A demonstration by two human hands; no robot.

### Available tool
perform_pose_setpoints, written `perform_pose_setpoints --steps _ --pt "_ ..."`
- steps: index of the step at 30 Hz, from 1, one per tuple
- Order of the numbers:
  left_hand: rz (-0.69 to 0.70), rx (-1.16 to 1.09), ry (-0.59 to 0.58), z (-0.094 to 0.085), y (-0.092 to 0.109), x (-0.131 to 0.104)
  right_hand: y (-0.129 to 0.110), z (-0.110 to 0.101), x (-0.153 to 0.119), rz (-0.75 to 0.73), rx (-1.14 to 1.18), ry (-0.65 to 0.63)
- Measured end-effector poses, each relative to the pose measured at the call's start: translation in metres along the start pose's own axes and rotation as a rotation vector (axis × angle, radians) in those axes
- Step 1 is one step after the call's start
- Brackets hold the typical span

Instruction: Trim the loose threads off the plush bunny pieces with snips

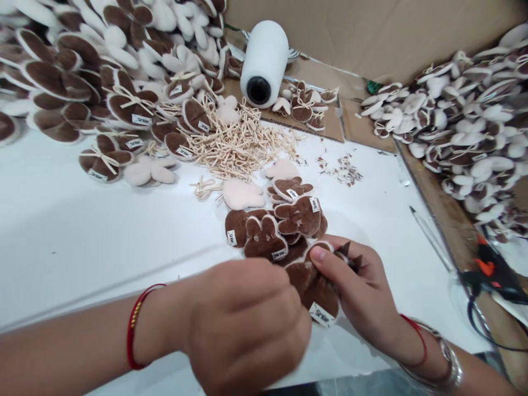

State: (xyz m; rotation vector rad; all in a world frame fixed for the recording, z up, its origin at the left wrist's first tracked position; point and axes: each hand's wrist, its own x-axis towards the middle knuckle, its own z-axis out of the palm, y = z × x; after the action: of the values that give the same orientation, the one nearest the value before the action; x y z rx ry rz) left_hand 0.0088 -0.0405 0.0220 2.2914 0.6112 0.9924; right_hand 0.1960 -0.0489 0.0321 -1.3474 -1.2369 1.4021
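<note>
Closest to camera, the L hand is seen at lower centre, fingers clenched in a fist; whether anything is gripped inside can't be told. By the R hand, right of centre, a brown plush rabbit is held w/ thumb pressed on top, other fingers mostly hidden behind. Its fabric is fuzzy, w/ pale edging & a white "Smile" tag at the lower end. Red bracelets are worn on both wrists, plus silver bangles on R.

Just above, more brown rabbits are heaped w/ tags attached, pale backs shown on a few nearby. A loose pile of cream bows is spread at upper centre; small tags are scattered right of it.

Upper left is filled by a big plush heap, brown & cream, some pcs w/ bows. At right, another heap is backed by cardboard. A few bowed pcs are set on flat cardboard beside a white spool w/ black core.

All is laid on/around a white tabletop. Tweezers & a black-orange tool w/ cord are seen at the right edge.
</note>
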Motion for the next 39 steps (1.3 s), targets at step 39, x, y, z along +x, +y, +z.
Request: perform_pose_setpoints --steps 39 --pt "0.345 0.303 0.218 0.005 -0.025 0.005 -0.025 -0.014 0.088 -0.253 -0.258 0.038"
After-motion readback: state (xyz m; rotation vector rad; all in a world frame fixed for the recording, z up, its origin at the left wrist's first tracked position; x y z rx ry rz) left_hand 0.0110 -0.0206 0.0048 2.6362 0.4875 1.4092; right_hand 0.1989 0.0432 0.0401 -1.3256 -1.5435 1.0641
